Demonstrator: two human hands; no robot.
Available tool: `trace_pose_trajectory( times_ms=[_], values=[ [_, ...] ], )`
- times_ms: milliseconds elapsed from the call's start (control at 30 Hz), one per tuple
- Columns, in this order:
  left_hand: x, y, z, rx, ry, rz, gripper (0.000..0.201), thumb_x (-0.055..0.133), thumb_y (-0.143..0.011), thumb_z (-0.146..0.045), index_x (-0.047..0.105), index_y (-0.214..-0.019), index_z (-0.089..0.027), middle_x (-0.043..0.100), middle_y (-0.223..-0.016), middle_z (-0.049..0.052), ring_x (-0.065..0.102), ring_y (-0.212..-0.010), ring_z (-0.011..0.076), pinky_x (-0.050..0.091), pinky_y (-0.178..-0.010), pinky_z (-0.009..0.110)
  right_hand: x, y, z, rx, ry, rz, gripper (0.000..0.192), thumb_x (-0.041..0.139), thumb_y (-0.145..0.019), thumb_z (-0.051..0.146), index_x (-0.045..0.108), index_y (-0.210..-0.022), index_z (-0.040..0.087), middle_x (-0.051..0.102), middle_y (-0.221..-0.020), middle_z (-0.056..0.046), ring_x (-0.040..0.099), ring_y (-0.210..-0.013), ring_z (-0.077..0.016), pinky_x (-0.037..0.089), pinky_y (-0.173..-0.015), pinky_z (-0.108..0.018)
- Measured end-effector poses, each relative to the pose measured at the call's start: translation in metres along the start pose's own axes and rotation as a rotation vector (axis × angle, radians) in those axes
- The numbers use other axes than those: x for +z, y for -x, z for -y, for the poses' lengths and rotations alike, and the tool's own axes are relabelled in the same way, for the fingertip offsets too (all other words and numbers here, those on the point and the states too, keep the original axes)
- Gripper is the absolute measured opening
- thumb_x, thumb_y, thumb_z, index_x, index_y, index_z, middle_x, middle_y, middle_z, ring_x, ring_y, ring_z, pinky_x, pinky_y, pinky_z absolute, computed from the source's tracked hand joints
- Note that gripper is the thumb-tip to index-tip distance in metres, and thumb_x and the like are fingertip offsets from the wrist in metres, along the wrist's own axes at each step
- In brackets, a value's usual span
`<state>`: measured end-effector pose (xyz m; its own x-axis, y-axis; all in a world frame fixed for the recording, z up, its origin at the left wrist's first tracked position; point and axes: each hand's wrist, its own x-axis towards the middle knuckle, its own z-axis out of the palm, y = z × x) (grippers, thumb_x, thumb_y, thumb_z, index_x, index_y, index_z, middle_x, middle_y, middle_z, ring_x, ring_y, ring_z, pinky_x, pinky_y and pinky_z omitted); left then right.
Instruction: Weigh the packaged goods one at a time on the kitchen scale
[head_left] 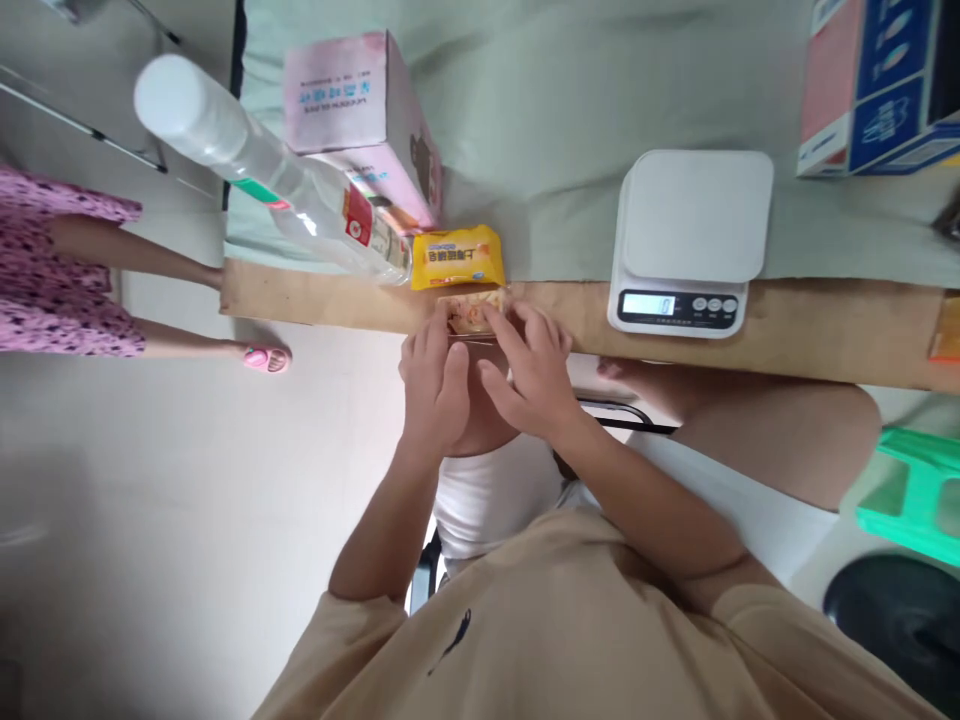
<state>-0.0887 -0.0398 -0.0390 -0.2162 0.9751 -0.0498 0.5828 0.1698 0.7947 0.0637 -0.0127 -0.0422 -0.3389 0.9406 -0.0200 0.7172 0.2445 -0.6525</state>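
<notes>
- Clear-wrapped snack packet (474, 312) sits at the worktop (825, 330) edge, just below the yellow packet (457, 257).
- Left hand (433, 385) and right hand (529, 375) both pinch it, fingers curled.
- Best pulled apart evenly, gently.

Packet (455, 257) on desk (825, 330) between bottle (300, 190), left, and scale (690, 240), right; carton (360, 110) behind.
</notes>
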Motion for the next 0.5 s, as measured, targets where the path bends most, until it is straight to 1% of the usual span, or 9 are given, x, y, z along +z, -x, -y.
trace_pose_trajectory(
  times_ms=[67,167,300,400,500],
  values=[
    [-0.005,-0.005,-0.001,-0.035,-0.015,-0.001,0.079,0.032,-0.102,-0.077,0.054,-0.159,-0.028,0.060,-0.162,0.011,0.054,-0.150,0.0311,0.037,-0.131,0.050,0.002,-0.005,0.002,0.017,0.006,0.018,0.063,0.047,-0.101,0.043,0.050,-0.161,0.024,0.048,-0.159,-0.019,0.040,-0.152,-0.0371,0.030,-0.125,-0.061],
    [-0.006,-0.015,0.001,-0.051,0.000,-0.027,0.079,0.034,-0.101,-0.077,0.055,-0.158,-0.026,0.056,-0.166,0.010,0.053,-0.152,0.0316,0.036,-0.132,0.050,0.001,-0.012,0.004,0.030,0.006,0.032,0.061,0.048,-0.102,0.043,0.051,-0.160,0.026,0.050,-0.157,-0.018,0.039,-0.154,-0.0372,0.029,-0.126,-0.062],
    [-0.002,-0.025,0.007,-0.060,0.049,-0.066,0.069,0.038,-0.103,-0.071,0.059,-0.154,-0.030,0.058,-0.165,0.007,0.054,-0.152,0.0277,0.039,-0.132,0.046,0.001,-0.018,0.007,0.031,0.000,0.033,0.059,0.047,-0.103,0.044,0.051,-0.160,0.029,0.051,-0.157,-0.016,0.036,-0.156,-0.0381,0.028,-0.125,-0.064],
    [0.000,-0.025,0.010,-0.046,0.061,-0.103,0.064,0.040,-0.104,-0.067,0.059,-0.153,-0.030,0.057,-0.164,0.007,0.053,-0.153,0.0268,0.037,-0.133,0.046,0.001,-0.018,0.004,0.018,-0.019,0.026,0.059,0.047,-0.103,0.044,0.051,-0.160,0.031,0.051,-0.157,-0.015,0.036,-0.156,-0.0385,0.029,-0.126,-0.064],
    [0.000,-0.017,0.012,0.031,0.016,-0.205,0.064,0.039,-0.104,-0.067,0.059,-0.151,-0.028,0.056,-0.162,0.010,0.050,-0.154,0.0282,0.035,-0.134,0.048,-0.007,-0.008,-0.008,-0.022,-0.069,-0.016,0.059,0.047,-0.103,0.046,0.053,-0.159,0.030,0.052,-0.157,-0.015,0.041,-0.154,-0.0377,0.032,-0.126,-0.064]
  ],
)
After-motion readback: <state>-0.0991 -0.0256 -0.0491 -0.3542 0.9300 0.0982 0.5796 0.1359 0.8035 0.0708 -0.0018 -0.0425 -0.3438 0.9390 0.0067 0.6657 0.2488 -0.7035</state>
